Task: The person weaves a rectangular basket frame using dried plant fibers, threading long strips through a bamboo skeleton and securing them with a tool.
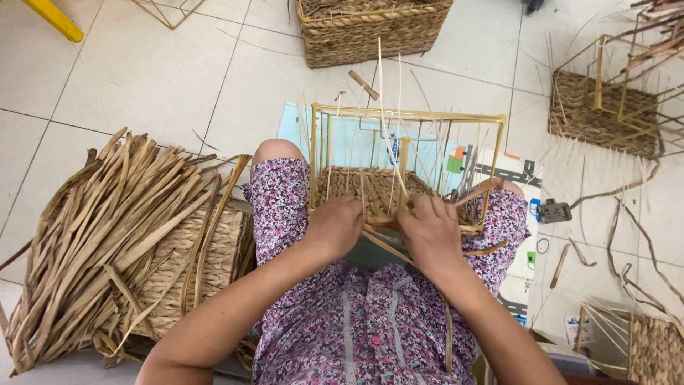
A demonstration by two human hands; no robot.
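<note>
At your left: dried reed bundle [107,235] over a woven basket [203,267]
Ahead of you: finished basket [374,28] on the tiled floor [157,78]
At your right: half-woven frame [605,107], loose strips [634,242]

Both bare forearms reach forward from the lower edge of the view and converge over the lap. The left hand [333,227] is curled, knuckles up, fingers bent down and closed. The right hand [429,232] sits just beside it, nearly touching, back upward, fingers curled forward in a pinching grip.
</note>
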